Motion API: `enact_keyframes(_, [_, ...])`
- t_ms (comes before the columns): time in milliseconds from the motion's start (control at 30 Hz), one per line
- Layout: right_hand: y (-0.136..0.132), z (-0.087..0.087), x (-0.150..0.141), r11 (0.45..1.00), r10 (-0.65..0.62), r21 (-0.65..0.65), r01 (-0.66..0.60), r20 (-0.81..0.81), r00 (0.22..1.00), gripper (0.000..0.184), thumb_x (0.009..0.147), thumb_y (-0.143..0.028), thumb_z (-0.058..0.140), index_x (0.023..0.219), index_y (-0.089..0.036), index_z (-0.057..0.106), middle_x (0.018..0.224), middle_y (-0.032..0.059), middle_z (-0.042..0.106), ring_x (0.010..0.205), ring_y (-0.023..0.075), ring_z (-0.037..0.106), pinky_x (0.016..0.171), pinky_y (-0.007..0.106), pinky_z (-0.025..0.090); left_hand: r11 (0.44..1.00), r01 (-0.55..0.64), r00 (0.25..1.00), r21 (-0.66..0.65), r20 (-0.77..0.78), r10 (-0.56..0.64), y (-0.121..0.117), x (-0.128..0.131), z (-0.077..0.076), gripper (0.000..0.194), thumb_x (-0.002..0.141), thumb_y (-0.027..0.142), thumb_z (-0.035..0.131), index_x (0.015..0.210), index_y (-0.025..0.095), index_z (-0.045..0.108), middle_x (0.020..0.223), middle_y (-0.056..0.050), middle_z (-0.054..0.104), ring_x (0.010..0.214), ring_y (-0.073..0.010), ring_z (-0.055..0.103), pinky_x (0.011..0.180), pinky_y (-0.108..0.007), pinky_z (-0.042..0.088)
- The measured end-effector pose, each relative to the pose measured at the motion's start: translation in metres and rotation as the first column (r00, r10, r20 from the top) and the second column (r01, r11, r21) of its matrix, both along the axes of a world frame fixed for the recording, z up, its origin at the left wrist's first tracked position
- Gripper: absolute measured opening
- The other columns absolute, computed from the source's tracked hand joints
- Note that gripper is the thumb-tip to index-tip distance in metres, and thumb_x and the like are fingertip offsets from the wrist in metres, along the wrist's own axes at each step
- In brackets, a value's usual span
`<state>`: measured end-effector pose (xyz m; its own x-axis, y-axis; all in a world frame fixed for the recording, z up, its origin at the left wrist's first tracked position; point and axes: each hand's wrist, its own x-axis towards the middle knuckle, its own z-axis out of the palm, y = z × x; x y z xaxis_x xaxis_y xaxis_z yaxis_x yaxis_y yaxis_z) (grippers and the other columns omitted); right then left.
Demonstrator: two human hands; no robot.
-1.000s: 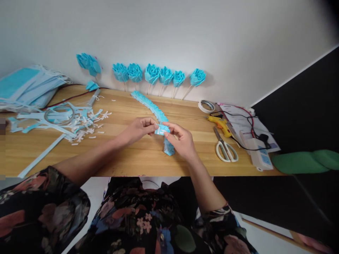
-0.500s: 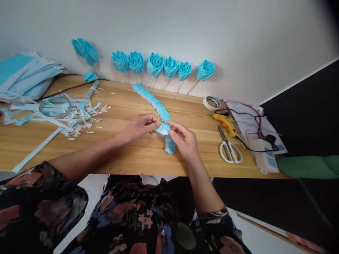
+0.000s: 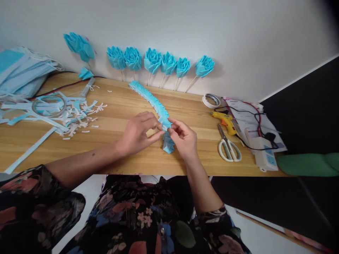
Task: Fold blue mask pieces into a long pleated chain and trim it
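My right hand (image 3: 184,137) pinches a small light-blue folded piece of mask fabric (image 3: 165,127), with white showing on its face, between thumb and fingers. At the left edge of that piece, the thumb and forefinger of my left hand (image 3: 140,131) close in a rounded pinch. Under and around the fingertips lies a long curved row of overlapping blue folded pieces (image 3: 149,96) on the table. Its near part (image 3: 168,144) shows below my hands. The fingers partly hide the held piece and the middle of the row.
Several blue fabric roses (image 3: 153,60) on sticks lean along the wall. Left are stacked face masks (image 3: 23,70), offcut strips (image 3: 31,148) and a clear tape roll (image 3: 49,115). Right are white tape (image 3: 211,101), a yellow glue gun (image 3: 225,121), scissors (image 3: 229,150) and a power strip (image 3: 263,153).
My left hand has turned, its thumb and forefinger now bowed apart behind their tips. The small piece shows less between the hands. The whole view has shifted slightly.
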<state>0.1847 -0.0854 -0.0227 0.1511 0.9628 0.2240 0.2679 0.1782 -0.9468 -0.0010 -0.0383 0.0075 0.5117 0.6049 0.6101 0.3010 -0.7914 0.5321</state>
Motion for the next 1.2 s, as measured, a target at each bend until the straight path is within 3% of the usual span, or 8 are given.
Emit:
enact_keyframes(233, [-0.002,0.002,-0.004,0.997,-0.009,0.076,0.002,0.088,0.996,0.034,0.085,-0.026,0.062,0.117,-0.025,0.071,0.085,0.0015,0.068,0.075,0.0139,0.061,0.075,0.032,0.053,1.0,-0.024,0.994,0.019,-0.103,0.025,0.002,0.004,-0.012,0.013,0.092,0.028,0.061,0.087,0.017,0.067,0.078,-0.004,0.065,0.076,-0.0171,0.058,0.072,-0.03,0.043])
enact_keyframes(733, [-0.006,0.005,-0.005,0.987,-0.006,0.156,-0.039,0.279,0.96,0.033,0.087,-0.026,0.058,0.117,-0.031,0.069,0.087,0.0009,0.067,0.077,0.0159,0.061,0.08,0.036,0.053,0.997,-0.03,0.993,-0.07,-0.116,0.021,0.001,0.004,-0.012,0.012,0.09,0.026,0.058,0.084,0.019,0.065,0.072,-0.002,0.063,0.072,-0.0156,0.055,0.069,-0.029,0.04])
enact_keyframes(1200, [-0.006,0.005,-0.005,0.986,-0.007,0.164,-0.04,0.274,0.962,0.034,0.087,-0.025,0.057,0.118,-0.03,0.069,0.087,0.0013,0.067,0.078,0.0159,0.061,0.082,0.036,0.052,0.996,-0.009,0.995,-0.086,-0.103,0.0,0.0,0.004,-0.01,0.014,0.09,0.021,0.053,0.081,0.019,0.063,0.071,-0.002,0.062,0.07,-0.0149,0.054,0.068,-0.029,0.04])
